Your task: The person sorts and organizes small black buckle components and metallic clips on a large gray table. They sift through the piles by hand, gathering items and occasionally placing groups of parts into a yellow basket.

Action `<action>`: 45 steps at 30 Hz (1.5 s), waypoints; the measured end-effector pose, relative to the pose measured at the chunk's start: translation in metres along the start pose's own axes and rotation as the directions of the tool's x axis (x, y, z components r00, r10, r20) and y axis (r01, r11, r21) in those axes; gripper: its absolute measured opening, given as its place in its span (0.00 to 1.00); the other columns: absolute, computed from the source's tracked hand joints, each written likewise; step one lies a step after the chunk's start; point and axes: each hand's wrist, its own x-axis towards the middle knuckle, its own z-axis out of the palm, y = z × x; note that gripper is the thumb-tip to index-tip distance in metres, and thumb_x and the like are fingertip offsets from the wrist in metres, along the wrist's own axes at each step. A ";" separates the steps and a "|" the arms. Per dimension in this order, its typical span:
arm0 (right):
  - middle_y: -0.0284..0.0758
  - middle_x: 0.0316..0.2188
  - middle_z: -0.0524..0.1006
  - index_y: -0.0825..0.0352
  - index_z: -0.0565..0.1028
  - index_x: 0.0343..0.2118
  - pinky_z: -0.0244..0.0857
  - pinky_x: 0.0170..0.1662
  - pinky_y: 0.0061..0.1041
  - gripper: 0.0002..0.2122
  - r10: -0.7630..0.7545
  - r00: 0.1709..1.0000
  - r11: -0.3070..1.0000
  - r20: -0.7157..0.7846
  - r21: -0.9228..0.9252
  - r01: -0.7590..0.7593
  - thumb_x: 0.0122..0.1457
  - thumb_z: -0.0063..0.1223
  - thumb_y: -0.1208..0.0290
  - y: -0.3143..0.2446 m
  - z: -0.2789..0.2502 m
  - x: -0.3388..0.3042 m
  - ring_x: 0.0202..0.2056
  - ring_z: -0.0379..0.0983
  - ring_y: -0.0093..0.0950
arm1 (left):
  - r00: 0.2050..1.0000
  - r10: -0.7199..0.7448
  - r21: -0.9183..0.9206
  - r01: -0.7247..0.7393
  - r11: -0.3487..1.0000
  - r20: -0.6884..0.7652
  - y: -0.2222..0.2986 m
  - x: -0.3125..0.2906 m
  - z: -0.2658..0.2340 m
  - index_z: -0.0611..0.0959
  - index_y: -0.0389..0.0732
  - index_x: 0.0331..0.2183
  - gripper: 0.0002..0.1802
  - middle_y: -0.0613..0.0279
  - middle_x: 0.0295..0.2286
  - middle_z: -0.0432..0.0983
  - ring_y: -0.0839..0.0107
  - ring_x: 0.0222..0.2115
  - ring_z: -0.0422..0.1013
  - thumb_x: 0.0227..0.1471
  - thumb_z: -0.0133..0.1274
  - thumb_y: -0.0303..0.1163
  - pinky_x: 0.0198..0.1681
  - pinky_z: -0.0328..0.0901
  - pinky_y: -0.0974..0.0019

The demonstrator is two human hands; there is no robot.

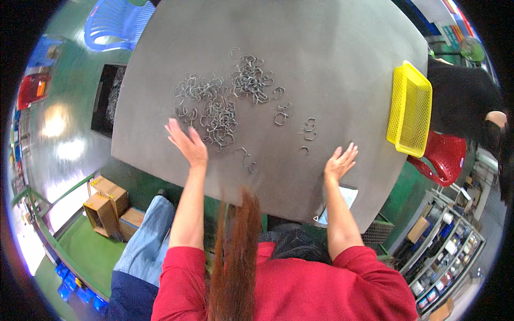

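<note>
1. Metal clips [217, 104]: small bent wire pieces, loose on the grey worktop [332, 48]. Most sit in a tangled spread left of centre, with a denser clump [249, 77] just behind it
2. A handful lie singly, apart from the heap: a few [281, 113] right of the clump, a few more [309, 128] further right, and a couple [247, 159] near our edge of the worktop
3. Our left hand [186, 143] is flat and open over the near-left edge of the heap, fingers spread, grip apart, nothing held. Fingertips look to be just touching or just short of the nearest clips; we cannot tell which
4. Our right hand [339, 162] is also open, palm down near the front edge, grip apart, empty. It is well apart from the heap; the nearest thing is a single clip [305, 150] just to its left
5. Yellow mesh basket [411, 109] sits on the right edge of the worktop. We see no clips in it from this angle, though its inside is only partly visible
6. Our read on progress: early. Bulk of the clips still heaped and tangled, only a few separated out, none visibly moved into any container. Nearly all the handling is left
</note>
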 end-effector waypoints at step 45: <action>0.40 0.51 0.66 0.60 0.69 0.48 0.38 0.60 0.49 0.18 -0.840 0.540 0.319 -0.054 0.755 0.572 0.56 0.45 0.59 -0.782 0.097 -0.207 0.58 0.54 0.39 | 0.977 -0.133 0.098 0.117 0.988 0.169 -0.325 0.285 -0.133 0.72 0.42 0.47 0.28 0.51 0.50 0.63 0.53 0.56 0.53 0.39 0.46 0.21 0.59 0.45 0.53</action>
